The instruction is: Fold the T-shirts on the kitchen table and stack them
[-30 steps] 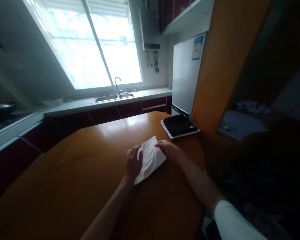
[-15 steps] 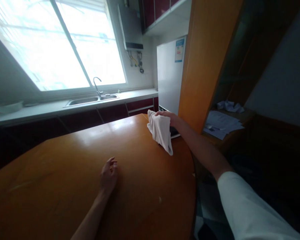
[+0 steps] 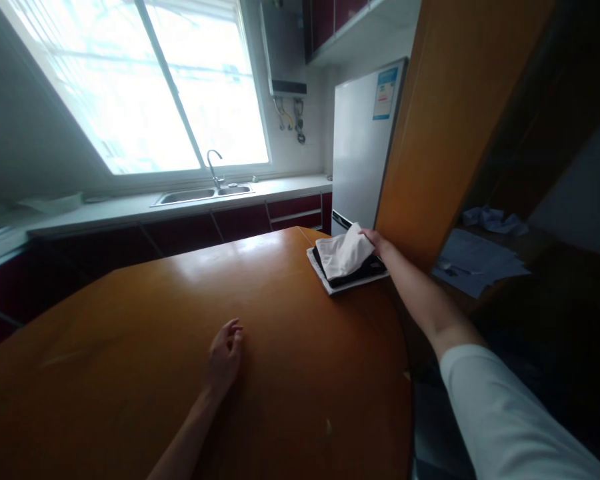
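right hand [image 3: 373, 241] gripping white cloth [image 3: 343, 253] atop black folded cloth [image 3: 359, 274], left hand [image 3: 226, 355] apart

A bright window [image 3: 215, 87] sits above a pale counter [image 3: 285, 189], left of a refrigerator [image 3: 357, 147].

**White, Black, Orange-Brown, Blue**

Right of centre, white is borne by the cloth [image 3: 341, 257], black by the flat item [image 3: 363, 271] beneath. Orange-brown is shown by the table [image 3: 280, 373], lower centre; blue and white by the label [image 3: 385, 93], upper right.

Right hand [image 3: 373, 240] outstretched, left hand [image 3: 225, 357] (half-curled) nearer
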A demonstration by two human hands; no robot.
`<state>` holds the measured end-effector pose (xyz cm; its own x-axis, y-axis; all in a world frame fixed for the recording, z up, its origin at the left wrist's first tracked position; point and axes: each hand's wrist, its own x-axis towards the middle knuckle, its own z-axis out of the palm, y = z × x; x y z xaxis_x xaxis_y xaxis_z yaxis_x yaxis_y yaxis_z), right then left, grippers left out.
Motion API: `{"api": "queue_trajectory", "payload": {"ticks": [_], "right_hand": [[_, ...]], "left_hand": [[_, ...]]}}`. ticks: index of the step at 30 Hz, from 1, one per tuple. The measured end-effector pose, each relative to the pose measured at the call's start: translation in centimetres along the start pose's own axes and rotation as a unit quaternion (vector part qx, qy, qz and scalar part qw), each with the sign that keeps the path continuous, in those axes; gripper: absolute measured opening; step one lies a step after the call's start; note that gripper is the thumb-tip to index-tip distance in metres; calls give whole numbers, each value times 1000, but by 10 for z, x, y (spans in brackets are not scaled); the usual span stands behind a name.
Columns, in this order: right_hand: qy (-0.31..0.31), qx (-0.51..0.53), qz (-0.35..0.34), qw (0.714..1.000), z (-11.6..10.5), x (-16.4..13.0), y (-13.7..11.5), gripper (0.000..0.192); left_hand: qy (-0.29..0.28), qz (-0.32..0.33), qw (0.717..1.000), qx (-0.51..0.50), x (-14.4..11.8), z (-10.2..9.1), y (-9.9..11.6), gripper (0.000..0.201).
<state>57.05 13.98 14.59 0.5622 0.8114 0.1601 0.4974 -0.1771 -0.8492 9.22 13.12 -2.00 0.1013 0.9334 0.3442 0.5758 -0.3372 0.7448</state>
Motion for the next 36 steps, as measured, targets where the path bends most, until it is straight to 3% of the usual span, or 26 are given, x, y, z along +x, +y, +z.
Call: {"api": "queue_trajectory", "payload": {"ticks": [4,8,11,13,15,17,20,23,25,28,33,36], "right_hand": [[-32,-16,65,997,-3,1,27,34],[-8,-66,71,995,-18,10,22,37],[35,-117,66,990,-13,0,14,26],[63,-145,44,986,9,-22,9,27],[81,-184,-30,979,48,-57,3,34],[32,-205,-98,973,95,-102,-4,38],[-46,-194,-147,969,160,-174,-16,43],[-69,-169,-219,958,202,-233,-26,45],[-94,-152,-234,956,218,-258,-30,47],[-142,-146,-195,960,230,-279,-30,52],[-216,-187,-197,938,240,-287,-26,57],[-226,-210,-204,929,242,-291,-30,54]], "left_hand": [[-9,-4,1000,-3,0,1,-1,50],[-35,-7,999,9,2,0,-3,51],[-43,-2,999,21,4,1,-4,50],[-45,3,999,29,5,2,-5,48],[-50,9,998,29,6,3,-4,47],[-53,6,998,19,7,2,-2,46],[-60,-10,998,20,13,-2,2,48],[-84,9,994,72,20,-7,4,51],[-95,49,987,122,19,-12,2,53],[-114,96,968,201,1,-25,-3,56],[-160,94,937,297,-49,-50,-8,60],[-188,90,921,329,-62,-56,-4,59]]}}
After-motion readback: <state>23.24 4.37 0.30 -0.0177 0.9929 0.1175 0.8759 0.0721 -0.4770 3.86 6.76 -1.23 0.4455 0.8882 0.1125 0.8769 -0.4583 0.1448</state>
